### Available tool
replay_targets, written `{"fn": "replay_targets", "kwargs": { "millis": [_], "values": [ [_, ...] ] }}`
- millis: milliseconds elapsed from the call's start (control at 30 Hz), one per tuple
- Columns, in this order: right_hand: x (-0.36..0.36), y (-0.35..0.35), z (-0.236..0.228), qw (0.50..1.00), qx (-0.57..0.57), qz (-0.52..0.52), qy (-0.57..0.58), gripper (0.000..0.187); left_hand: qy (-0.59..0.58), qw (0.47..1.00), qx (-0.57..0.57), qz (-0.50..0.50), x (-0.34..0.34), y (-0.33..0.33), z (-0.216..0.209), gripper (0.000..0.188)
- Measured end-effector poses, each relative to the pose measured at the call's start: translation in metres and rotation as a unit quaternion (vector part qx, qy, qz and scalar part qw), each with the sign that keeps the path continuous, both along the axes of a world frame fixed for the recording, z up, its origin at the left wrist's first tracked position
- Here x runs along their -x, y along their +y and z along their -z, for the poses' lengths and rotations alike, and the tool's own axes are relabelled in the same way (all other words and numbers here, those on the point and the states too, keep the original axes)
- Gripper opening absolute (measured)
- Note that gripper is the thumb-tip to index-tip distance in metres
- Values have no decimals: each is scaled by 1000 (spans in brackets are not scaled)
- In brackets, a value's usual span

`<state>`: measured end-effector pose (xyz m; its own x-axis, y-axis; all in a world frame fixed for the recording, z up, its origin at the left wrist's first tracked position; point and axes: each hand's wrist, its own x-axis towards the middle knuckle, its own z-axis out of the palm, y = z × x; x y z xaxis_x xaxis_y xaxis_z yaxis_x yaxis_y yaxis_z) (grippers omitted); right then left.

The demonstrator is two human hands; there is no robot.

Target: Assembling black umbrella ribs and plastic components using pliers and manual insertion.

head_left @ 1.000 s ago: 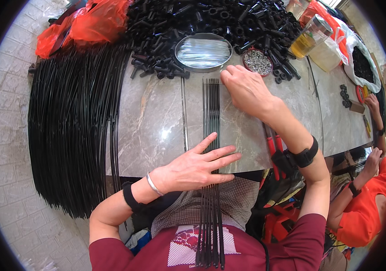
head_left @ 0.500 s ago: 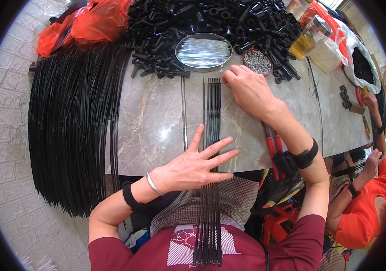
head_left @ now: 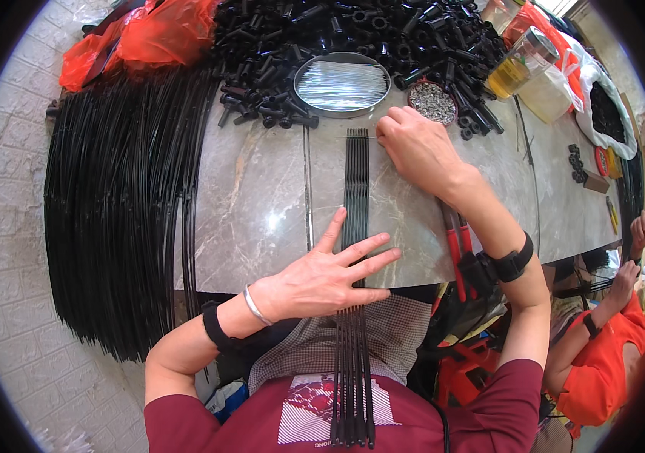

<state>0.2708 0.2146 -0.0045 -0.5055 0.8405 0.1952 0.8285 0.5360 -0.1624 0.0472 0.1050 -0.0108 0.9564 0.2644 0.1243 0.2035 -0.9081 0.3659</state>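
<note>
My left hand lies flat with spread fingers across a row of thin black metal rods. These lie side by side on the table, and their near ends reach past its edge over my lap. At their far ends, my right hand is closed in a pinch on a thin wire that crosses the rods. A round tin of straight silvery wires stands just beyond. Beside it is a small red-rimmed dish of tiny metal pieces.
Black rods are heaped at the left, overhanging the table. Black tubular parts pile up at the back. Red-handled pliers lie near my right forearm. A glass jar stands back right; a co-worker in a red top sits at right.
A rod that stood a little apart on the left now lies against the others, so the row is tighter. My hands have barely moved. The co-worker's far hand has come down off the table.
</note>
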Motion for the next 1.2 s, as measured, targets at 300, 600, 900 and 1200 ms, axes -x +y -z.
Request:
{"fn": "replay_targets", "kwargs": {
  "millis": [300,600,900,1200],
  "values": [
    [11,8,5,1000,-17,-20,5,7,-7,1000,1,-2,-1,2,-1,38],
    [13,37,-26,992,-35,10,124,14,-15,1000,21,12,0,-2,1,54],
    [29,62,-9,994,-42,53,87,12,-26,999,15,13,-1,1,1,53],
    [23,66,-5,975,12,78,209,12,-41,999,20,11,-1,1,3,53]
  ]
}}
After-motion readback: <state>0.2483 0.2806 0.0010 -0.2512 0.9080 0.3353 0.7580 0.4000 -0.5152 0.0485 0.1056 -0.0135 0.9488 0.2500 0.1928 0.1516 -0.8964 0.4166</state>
